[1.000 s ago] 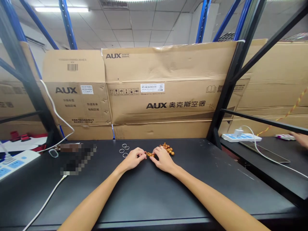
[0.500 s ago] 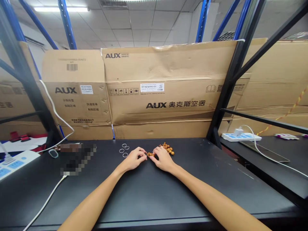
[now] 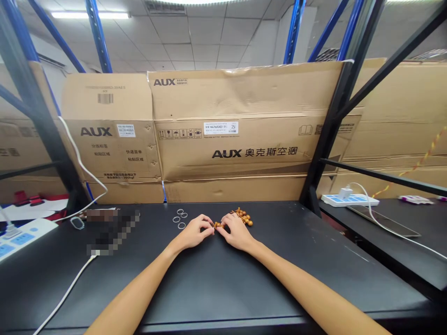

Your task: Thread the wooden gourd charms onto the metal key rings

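Note:
My left hand [image 3: 198,231] and my right hand [image 3: 237,230] face each other low over the black table, fingertips close together. A few glossy brown wooden beads [image 3: 218,225] show in the gap between them. The thumb and fingers of my right hand close on these beads. My left hand is pinched at their left end; what lies between its fingertips is too small to make out. Behind my right hand lies a pile of similar round brown beads [image 3: 246,217], partly covered by the fingers. Several thin silvery rings [image 3: 176,219] lie flat just left of my left hand.
Cardboard sheets [image 3: 230,107] stand along the table's back edge between dark rack posts [image 3: 326,125]. At left are a white power strip [image 3: 24,236], a white cable [image 3: 66,294] and a blurred-out dark object [image 3: 113,230]. Another power strip [image 3: 349,199] sits on the right-hand table.
Both hands stay almost in place around the beads, with only slight finger movement. The rings and the bead pile have not moved visibly.

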`<state>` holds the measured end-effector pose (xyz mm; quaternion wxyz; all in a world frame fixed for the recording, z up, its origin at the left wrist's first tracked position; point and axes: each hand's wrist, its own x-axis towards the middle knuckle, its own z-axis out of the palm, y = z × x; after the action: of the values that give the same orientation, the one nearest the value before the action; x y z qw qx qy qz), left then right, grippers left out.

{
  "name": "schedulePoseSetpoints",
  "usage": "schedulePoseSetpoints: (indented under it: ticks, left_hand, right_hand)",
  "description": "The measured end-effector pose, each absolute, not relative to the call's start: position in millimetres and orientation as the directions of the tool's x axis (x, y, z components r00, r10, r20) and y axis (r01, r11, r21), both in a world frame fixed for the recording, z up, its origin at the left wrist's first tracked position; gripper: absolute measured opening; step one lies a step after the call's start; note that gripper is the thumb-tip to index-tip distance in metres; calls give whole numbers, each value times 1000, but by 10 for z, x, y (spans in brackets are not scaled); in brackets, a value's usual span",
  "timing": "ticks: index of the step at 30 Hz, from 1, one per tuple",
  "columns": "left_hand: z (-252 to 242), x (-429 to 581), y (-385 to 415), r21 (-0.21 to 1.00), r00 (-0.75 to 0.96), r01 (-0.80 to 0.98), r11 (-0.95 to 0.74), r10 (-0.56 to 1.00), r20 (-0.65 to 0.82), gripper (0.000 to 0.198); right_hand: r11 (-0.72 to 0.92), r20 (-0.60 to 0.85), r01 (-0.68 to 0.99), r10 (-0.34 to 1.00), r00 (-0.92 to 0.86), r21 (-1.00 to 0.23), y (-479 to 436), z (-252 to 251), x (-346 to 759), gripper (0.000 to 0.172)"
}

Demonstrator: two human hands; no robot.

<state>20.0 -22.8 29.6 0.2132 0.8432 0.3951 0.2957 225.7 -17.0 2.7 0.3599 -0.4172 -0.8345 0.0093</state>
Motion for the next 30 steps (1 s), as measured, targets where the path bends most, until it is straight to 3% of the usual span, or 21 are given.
schedulePoseSetpoints:
  ticks: [6,12,21,30]
  left_hand:
    - [316,200,-228,617,433,578,-534,842,323,42]
    - [330,190,-222,613,476,545,-572,813,336,31]
    - [386,199,-274,631,463,557,-540,833,303,34]
    - [383,178,-230,606,482,540,-584,805,345,29]
  right_hand:
    - [775,633,547,602,-486,-317,-208,61,2245,5]
    - [648,560,691,718,-414,-320,-183,43,2251,12]
    - [736,637,600,632,-441,-314,-177,45,2264,7]
    - [580,523,766,760,-386,-277,-195,77,2255,11]
